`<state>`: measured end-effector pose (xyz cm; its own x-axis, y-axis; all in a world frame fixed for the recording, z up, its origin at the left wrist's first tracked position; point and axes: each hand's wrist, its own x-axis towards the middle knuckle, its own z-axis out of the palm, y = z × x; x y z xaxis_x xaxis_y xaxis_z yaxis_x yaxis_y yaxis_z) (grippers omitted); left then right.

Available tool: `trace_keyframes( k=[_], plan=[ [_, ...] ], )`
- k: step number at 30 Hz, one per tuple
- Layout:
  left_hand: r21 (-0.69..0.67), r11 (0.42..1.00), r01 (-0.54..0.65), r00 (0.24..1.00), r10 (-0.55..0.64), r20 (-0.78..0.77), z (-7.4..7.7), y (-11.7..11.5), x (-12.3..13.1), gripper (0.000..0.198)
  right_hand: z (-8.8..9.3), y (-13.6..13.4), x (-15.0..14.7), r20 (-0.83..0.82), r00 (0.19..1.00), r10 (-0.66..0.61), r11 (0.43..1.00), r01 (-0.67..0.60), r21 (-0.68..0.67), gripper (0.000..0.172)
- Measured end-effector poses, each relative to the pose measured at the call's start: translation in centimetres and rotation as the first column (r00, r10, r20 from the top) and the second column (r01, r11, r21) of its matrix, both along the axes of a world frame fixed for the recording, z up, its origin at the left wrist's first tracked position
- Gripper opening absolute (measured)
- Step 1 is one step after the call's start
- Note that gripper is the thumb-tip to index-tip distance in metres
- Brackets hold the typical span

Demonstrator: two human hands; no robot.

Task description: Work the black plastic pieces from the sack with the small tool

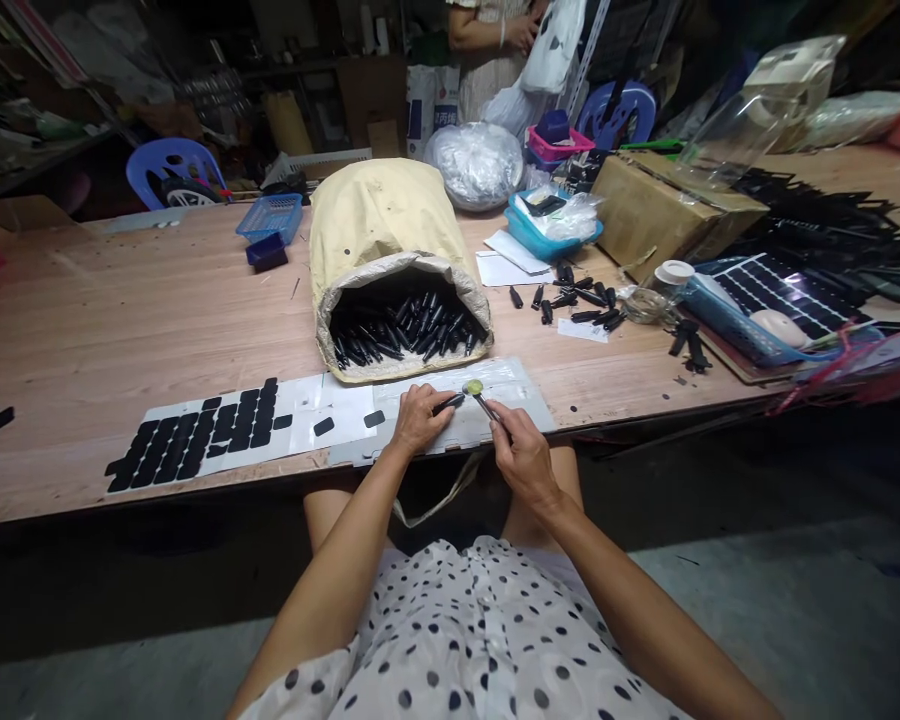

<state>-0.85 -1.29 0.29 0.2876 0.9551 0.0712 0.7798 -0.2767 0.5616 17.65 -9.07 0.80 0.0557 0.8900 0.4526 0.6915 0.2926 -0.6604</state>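
My left hand (418, 420) is closed on a small black tapered piece (450, 402), low over a grey board (525, 390) at the table's near edge. My right hand (523, 452) pinches a thin dark rod (486, 406) that slants up to the left. At the rod's far end is a round yellow-green spot (473, 387); whether it is joined to the rod I cannot tell. Just behind my hands, a cream sack (386, 210) lies with its mouth toward me, holding many black tapered pieces (420, 330). A single black patch (374, 419) lies left of my left hand.
Rows of black patches (195, 435) lie on white sheets to the left. Loose black pieces (570, 295), a cardboard box (660, 210) and a blue tray (750, 315) stand to the right. Blue baskets (271, 218) sit behind. Another person (487, 50) stands across the table, handling plastic bags.
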Motion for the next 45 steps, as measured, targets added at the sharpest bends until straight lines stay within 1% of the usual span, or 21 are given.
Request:
trace_keyframes(
  k=[6,10,15,19,22,27,30,33,36,39,40,42,43,45],
  plan=[
    [0.016,1.0,-0.011,0.999,0.011,0.031,-0.1,0.1,-0.1,0.031,-0.6,0.1,0.1,-0.013,1.0,-0.009,0.999,0.008,-0.04,0.037],
    [0.005,1.0,-0.016,0.999,0.016,0.041,-0.3,0.2,-0.1,0.031,-0.4,-0.1,0.1,-0.016,1.0,0.005,0.999,-0.006,-0.034,0.038],
    [-0.045,0.999,-0.021,0.999,0.023,0.045,-0.2,0.4,-0.2,0.03,-0.1,-0.3,-0.4,-0.011,1.0,0.009,1.0,-0.009,0.0,0.038],
    [-0.087,0.996,-0.027,0.998,0.031,0.056,0.0,0.5,-0.1,0.03,-0.5,0.0,-0.4,0.051,0.999,0.0,0.998,0.004,-0.07,0.038],
    [-0.108,0.994,-0.02,0.997,0.027,0.067,0.1,0.6,0.0,0.03,-0.3,0.3,-0.2,0.075,0.997,-0.006,0.994,0.014,-0.111,0.037],
    [-0.121,0.993,-0.014,0.998,0.022,0.066,0.4,0.5,0.1,0.026,0.3,0.1,-0.8,0.065,0.997,0.038,0.998,-0.035,-0.055,0.039],
    [-0.127,0.992,-0.005,0.998,0.012,0.056,0.7,0.4,0.2,0.02,-0.2,-0.3,-1.5,0.106,0.992,0.063,0.995,-0.054,-0.088,0.038],
    [-0.134,0.991,-0.017,0.998,0.024,0.056,0.8,0.3,0.4,0.023,-0.6,-0.1,-1.3,0.108,0.993,0.053,0.996,-0.045,-0.079,0.038],
    [-0.147,0.988,-0.037,0.998,0.043,0.04,0.7,0.3,0.6,0.029,-0.4,1.2,0.4,0.097,0.995,-0.011,1.0,0.012,-0.006,0.038],
    [-0.131,0.991,-0.038,0.999,0.042,0.028,0.5,0.2,0.8,0.029,0.0,3.8,3.3,0.166,0.975,-0.151,0.988,0.155,-0.008,0.037],
    [-0.123,0.992,-0.039,0.999,0.043,0.025,0.4,0.2,0.8,0.029,0.0,4.7,4.4,0.205,0.956,-0.207,0.976,0.217,-0.026,0.037],
    [-0.112,0.993,-0.041,0.999,0.044,0.022,0.2,0.2,0.8,0.026,-0.3,6.5,6.4,0.301,0.901,-0.312,0.934,0.35,-0.078,0.036],
    [-0.109,0.993,-0.04,0.999,0.043,0.021,0.2,0.2,0.7,0.025,-0.5,7.2,7.2,0.346,0.872,-0.345,0.91,0.401,-0.104,0.036],
    [-0.105,0.994,-0.032,0.999,0.034,0.021,0.0,0.2,0.6,0.023,-1.0,8.1,8.1,0.418,0.829,-0.371,0.875,0.463,-0.141,0.036]
  ],
)
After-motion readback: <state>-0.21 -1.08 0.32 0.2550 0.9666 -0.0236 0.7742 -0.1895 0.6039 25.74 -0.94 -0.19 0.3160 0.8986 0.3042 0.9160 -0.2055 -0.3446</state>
